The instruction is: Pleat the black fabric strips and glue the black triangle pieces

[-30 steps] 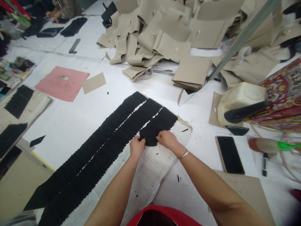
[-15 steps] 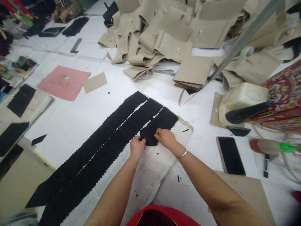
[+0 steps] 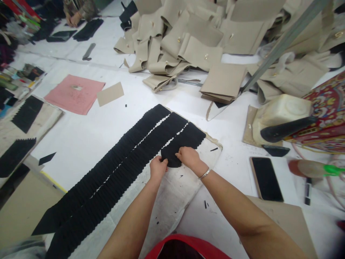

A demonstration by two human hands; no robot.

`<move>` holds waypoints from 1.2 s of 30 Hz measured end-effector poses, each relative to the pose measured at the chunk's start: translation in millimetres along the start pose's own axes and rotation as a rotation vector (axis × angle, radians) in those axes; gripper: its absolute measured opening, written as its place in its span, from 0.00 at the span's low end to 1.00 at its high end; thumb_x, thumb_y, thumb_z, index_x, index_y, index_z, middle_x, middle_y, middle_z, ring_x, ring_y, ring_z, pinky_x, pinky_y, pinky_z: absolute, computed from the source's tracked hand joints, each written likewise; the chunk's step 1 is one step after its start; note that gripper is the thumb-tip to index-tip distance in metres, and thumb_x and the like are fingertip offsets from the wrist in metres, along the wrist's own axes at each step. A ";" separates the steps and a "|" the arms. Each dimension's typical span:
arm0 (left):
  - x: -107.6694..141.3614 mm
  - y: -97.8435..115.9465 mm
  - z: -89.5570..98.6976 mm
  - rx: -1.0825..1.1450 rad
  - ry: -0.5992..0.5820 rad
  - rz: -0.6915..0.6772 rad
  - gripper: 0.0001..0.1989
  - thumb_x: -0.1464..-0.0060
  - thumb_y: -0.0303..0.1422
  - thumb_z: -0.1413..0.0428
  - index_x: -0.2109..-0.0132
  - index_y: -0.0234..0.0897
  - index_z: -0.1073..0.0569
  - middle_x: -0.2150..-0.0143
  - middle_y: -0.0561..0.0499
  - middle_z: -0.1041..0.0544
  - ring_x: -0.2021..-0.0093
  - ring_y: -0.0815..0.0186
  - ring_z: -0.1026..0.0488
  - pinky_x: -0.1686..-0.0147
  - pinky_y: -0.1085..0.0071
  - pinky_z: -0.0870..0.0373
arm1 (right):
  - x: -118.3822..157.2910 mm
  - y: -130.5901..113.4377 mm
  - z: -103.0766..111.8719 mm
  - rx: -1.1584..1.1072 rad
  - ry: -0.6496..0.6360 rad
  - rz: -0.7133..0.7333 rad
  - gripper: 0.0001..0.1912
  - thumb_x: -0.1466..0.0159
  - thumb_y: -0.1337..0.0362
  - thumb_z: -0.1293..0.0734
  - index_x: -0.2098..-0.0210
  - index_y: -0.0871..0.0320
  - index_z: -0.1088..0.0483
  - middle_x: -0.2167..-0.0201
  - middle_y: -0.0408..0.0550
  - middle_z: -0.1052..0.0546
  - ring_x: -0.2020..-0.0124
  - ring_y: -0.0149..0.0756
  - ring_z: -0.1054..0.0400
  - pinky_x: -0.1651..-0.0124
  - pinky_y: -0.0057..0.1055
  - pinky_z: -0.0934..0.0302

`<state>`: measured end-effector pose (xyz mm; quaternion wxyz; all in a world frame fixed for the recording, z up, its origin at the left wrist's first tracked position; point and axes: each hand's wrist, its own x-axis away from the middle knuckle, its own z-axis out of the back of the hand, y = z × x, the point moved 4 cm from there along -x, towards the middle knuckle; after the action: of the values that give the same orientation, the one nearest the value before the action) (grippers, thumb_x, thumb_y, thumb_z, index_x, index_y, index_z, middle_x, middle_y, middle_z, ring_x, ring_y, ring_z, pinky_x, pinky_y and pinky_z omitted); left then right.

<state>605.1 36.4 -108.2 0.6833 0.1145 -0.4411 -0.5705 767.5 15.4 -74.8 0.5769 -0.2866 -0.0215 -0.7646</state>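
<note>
Both my hands are at a small black piece (image 3: pixel 171 155) with a rounded lower edge, at the near end of a short row of overlapping black pieces (image 3: pixel 192 136). My left hand (image 3: pixel 158 166) pinches its left edge between thumb and finger. On its right edge, my right hand (image 3: pixel 188 157) is closed with the fingertips together; a bracelet circles that wrist. Two long rows of overlapping black pieces (image 3: pixel 129 160) with scalloped edges run beside it toward the lower left. All of them lie on a pale, stained board (image 3: pixel 172 194).
Beige folded leather-like pieces (image 3: pixel 199 46) with metal fittings are heaped at the back. To the right are a white plastic container (image 3: pixel 281 115), a phone (image 3: pixel 266 178) and a marker (image 3: pixel 308 191). A pink sheet (image 3: pixel 74 95) lies left; another person's hands (image 3: pixel 74 19) work beyond.
The whole view has shifted slightly, so things appear a little to the right. My right hand has edged slightly toward the left along the black piece; my left hand keeps its pinch.
</note>
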 end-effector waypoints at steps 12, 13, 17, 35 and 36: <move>-0.2 -8.7 9.3 -0.101 0.000 -0.027 0.10 0.53 0.39 0.46 0.74 0.37 0.34 0.87 0.56 0.33 0.84 0.67 0.31 0.79 0.74 0.36 | -6.7 -0.7 -4.6 0.032 -0.007 -0.018 0.16 0.39 0.57 0.39 0.61 0.61 0.27 0.61 0.56 0.24 0.57 0.40 0.30 0.58 0.29 0.39; -0.5 -10.8 9.0 -0.078 -0.003 -0.013 0.10 0.53 0.39 0.46 0.74 0.37 0.35 0.86 0.56 0.33 0.84 0.67 0.31 0.80 0.74 0.36 | -6.6 -0.7 -4.3 0.032 -0.009 -0.022 0.16 0.39 0.57 0.39 0.61 0.61 0.27 0.61 0.56 0.24 0.57 0.40 0.30 0.58 0.29 0.39; -1.4 -16.6 7.6 -0.013 0.004 0.010 0.10 0.54 0.39 0.46 0.73 0.37 0.35 0.85 0.56 0.33 0.84 0.66 0.30 0.82 0.75 0.37 | -6.6 -1.5 -3.5 0.031 -0.007 -0.014 0.16 0.39 0.57 0.40 0.61 0.61 0.27 0.61 0.56 0.24 0.58 0.41 0.30 0.58 0.30 0.39; -0.4 -14.8 7.9 -0.010 -0.014 0.005 0.11 0.54 0.37 0.46 0.76 0.37 0.38 0.87 0.56 0.34 0.86 0.67 0.31 0.85 0.77 0.38 | -6.8 -10.3 0.4 0.042 0.039 0.047 0.17 0.39 0.54 0.40 0.63 0.59 0.28 0.64 0.53 0.24 0.60 0.40 0.30 0.60 0.30 0.39; -0.5 -15.1 7.8 -0.010 -0.013 0.007 0.11 0.54 0.37 0.46 0.76 0.37 0.38 0.87 0.56 0.34 0.86 0.67 0.31 0.85 0.76 0.38 | -7.2 -11.9 -0.9 0.041 0.029 0.050 0.17 0.39 0.53 0.40 0.63 0.59 0.28 0.64 0.53 0.24 0.60 0.40 0.30 0.60 0.30 0.39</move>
<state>589.1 34.7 -113.9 0.6827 0.1060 -0.4433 -0.5711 757.7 25.3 -75.4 0.6017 -0.2640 -0.0215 -0.7536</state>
